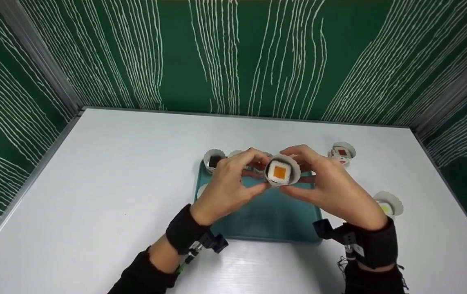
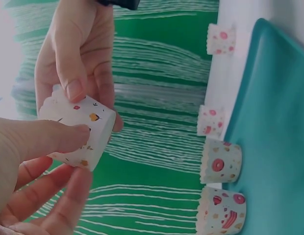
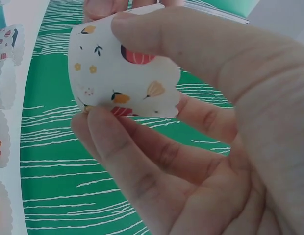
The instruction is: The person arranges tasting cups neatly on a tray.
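Observation:
Over the teal tray [image 1: 266, 220], both hands hold one paper baking cup [image 1: 293, 166] with a scalloped rim. Its open top tilts toward the head camera and shows a white square piece with an orange centre [image 1: 279, 172]. My left hand [image 1: 227, 183] grips the cup from the left, its thumb lying along the printed wall in the left wrist view. From the other side my right hand [image 1: 331, 185] pinches it between thumb and fingers. Small fruit and leaf prints cover the cup's wall [image 3: 93, 54] in the right wrist view.
Several filled cups line the tray's far edge, one with a black piece [image 1: 215, 161]; the left hand partly hides them. Right of the tray stand a cup with a dark red centre [image 1: 341, 152] and one with yellow-green filling [image 1: 387, 204]. Green line-patterned panels [image 1: 241, 57] border the white table [image 1: 135, 163].

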A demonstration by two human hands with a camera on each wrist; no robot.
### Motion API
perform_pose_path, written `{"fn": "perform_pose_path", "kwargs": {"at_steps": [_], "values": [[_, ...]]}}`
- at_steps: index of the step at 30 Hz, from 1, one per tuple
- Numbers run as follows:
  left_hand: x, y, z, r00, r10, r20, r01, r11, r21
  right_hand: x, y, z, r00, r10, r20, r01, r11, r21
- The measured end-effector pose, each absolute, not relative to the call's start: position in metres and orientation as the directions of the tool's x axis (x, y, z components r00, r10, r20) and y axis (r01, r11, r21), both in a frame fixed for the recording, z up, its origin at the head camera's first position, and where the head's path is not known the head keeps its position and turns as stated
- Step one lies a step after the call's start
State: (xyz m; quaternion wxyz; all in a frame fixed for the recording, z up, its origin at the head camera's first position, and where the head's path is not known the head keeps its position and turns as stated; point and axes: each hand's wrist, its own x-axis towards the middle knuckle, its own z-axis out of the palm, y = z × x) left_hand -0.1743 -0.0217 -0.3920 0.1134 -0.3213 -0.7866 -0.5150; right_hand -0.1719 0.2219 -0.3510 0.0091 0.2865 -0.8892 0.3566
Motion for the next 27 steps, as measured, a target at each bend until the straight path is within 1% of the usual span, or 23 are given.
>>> {"fn": "perform_pose_path", "kwargs": {"at_steps": [8,13,19,27], "values": [[-0.1738,-0.0212,-0.3907,-0.746,0.422,0.515,0.636,0.221,0.74,-0.1713,0.2189,-0.3528,-0.833,-0.509,0.219,-0.527,0.605,-0.597],[-0.173,-0.0227,-0.3905,-0.733,0.435,0.523,0.651,0.226,0.725,-0.1707,0.218,-0.3528,-0.835,-0.512,0.201,-0.525,0.634,-0.568],[-0.1727,-0.0234,-0.3906,-0.737,0.436,0.516,0.653,0.265,0.709,-0.1709,0.216,-0.353,-0.842,-0.514,0.167,-0.508,0.65,-0.565],[-0.172,-0.0242,-0.3896,-0.75,0.431,0.502,0.641,0.282,0.714,-0.172,0.2155,-0.3543,-0.833,-0.524,0.176,-0.522,0.643,-0.561]]}}
